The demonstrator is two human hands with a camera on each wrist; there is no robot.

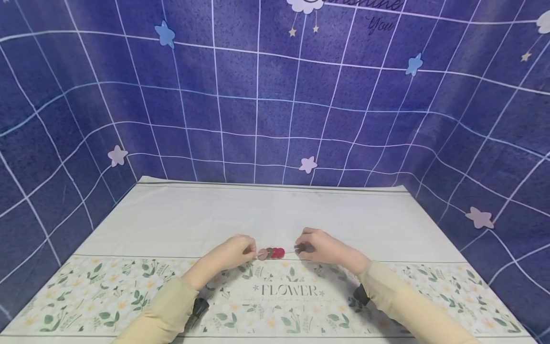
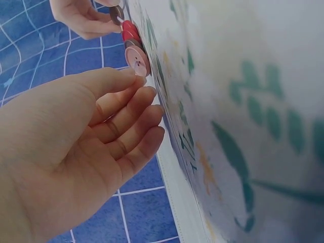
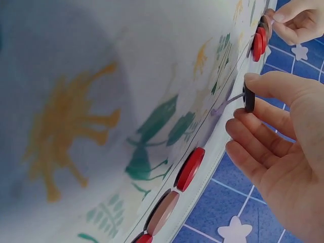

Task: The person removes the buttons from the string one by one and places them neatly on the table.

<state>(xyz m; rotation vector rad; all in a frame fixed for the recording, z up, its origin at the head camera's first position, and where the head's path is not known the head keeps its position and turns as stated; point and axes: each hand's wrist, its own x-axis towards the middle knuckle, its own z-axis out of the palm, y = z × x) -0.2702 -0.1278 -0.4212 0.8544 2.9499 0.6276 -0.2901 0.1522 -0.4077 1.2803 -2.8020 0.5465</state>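
Note:
Several round buttons, a pink button point(image 1: 263, 253), a brown button point(image 1: 269, 252) and red buttons point(image 1: 280, 252), sit side by side on a thin pale string point(image 1: 290, 251). My left hand point(image 1: 235, 251) pinches the string's end beside the pink button between thumb and fingertips. In the right wrist view, my right hand point(image 3: 288, 126) holds a dark button point(image 3: 248, 99) on edge between thumb and index finger. The string passes to this button, and a stiff-looking pale end shows on its near side. The other fingers of both hands curve loosely.
In the right wrist view, a loose red button point(image 3: 190, 169) and a brownish-pink button point(image 3: 162, 211) lie on the tablecloth near my right hand, with another red one at the frame's edge. The tablecloth point(image 1: 172, 215) has a floral band. A blue gridded curtain point(image 1: 275, 119) surrounds the table.

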